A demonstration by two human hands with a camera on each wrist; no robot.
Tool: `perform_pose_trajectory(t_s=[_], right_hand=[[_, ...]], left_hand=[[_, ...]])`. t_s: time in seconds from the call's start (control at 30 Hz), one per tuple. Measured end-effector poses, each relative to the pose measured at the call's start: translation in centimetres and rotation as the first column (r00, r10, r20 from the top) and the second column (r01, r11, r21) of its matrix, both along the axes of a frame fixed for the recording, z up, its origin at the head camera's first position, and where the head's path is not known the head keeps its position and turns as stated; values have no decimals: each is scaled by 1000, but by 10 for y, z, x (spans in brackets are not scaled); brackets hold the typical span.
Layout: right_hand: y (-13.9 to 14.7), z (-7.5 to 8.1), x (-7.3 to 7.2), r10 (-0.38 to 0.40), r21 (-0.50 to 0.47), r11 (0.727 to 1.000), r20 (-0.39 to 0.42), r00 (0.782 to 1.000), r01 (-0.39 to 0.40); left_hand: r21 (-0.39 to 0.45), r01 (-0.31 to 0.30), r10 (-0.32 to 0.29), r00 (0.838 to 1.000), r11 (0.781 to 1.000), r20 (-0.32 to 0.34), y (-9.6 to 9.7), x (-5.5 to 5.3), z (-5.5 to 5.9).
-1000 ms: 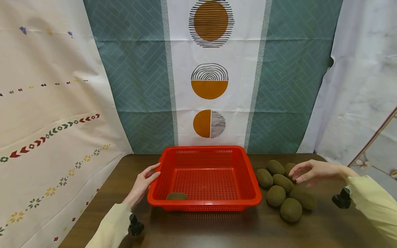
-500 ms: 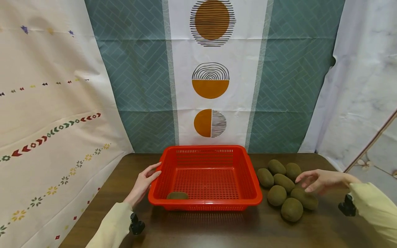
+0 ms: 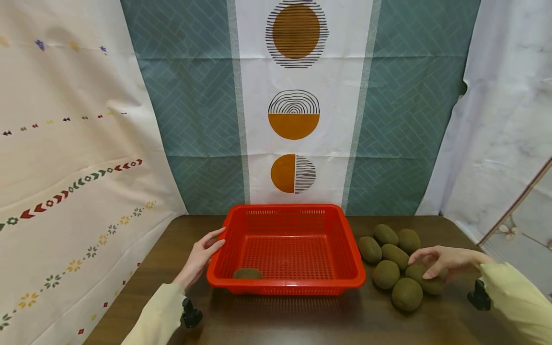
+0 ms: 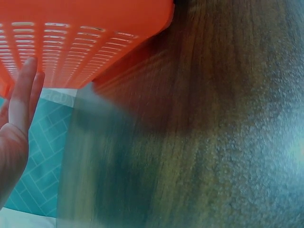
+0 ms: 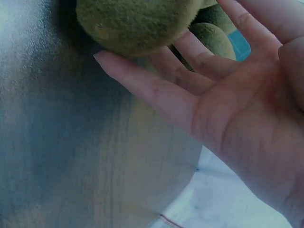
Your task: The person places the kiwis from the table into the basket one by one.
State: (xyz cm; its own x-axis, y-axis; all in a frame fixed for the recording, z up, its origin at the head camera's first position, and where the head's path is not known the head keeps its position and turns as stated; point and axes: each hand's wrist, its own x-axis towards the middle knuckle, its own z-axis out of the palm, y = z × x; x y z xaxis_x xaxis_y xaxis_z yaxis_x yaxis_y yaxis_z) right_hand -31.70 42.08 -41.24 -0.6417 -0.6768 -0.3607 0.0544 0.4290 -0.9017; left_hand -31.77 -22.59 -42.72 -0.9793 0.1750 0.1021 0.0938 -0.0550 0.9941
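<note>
A red plastic basket (image 3: 286,282) with slotted walls sits mid-table, with one brown fuzzy kiwi (image 3: 247,273) in its front left corner. My left hand (image 3: 200,256) is at the basket's left side, its straight fingers (image 4: 22,97) touching the slotted wall in the left wrist view. Over the right edge of the kiwi pile, my right hand (image 3: 450,258) hovers with spread, slightly bent fingers. Below its thumb lies an elongated kiwi (image 3: 432,287), partly covered by the hand. In the right wrist view, the fingers extend beneath and beside a large kiwi (image 5: 137,23).
Several other kiwis lie in a loose cluster right of the basket, among them a round one (image 3: 407,294) at the front. All rest on a dark wooden table (image 3: 284,321). A patterned cloth (image 3: 297,143) hangs behind the table's back edge.
My right hand has moved from above the back of the pile, toward the front and lower, over the elongated kiwi. The left hand and basket stay put.
</note>
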Motion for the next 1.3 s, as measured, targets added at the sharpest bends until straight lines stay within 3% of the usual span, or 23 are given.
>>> perform_pose_trajectory(t_s=[0.17, 0.3, 0.73, 1.1, 1.3], right_hand=[[1, -5, 0, 41, -57, 998, 30, 999, -39], [-1, -5, 0, 17, -42, 999, 11, 1000, -17], [2, -9, 4, -21, -32, 999, -56, 998, 19], [2, 15, 1, 2, -26, 1000, -49, 999, -3], [-6, 33, -4, 32, 9, 999, -97, 995, -31]], left_hand=[[-3, -21, 21, 1000, 1000, -6, -2, -6, -14], [-12, -40, 39, 999, 999, -22, -3, -9, -17], [5, -18, 18, 999, 1000, 31, 2, 6, 6], [19, -18, 17, 1000, 1000, 20, 3, 6, 4], [10, -13, 13, 1000, 1000, 16, 2, 5, 4]])
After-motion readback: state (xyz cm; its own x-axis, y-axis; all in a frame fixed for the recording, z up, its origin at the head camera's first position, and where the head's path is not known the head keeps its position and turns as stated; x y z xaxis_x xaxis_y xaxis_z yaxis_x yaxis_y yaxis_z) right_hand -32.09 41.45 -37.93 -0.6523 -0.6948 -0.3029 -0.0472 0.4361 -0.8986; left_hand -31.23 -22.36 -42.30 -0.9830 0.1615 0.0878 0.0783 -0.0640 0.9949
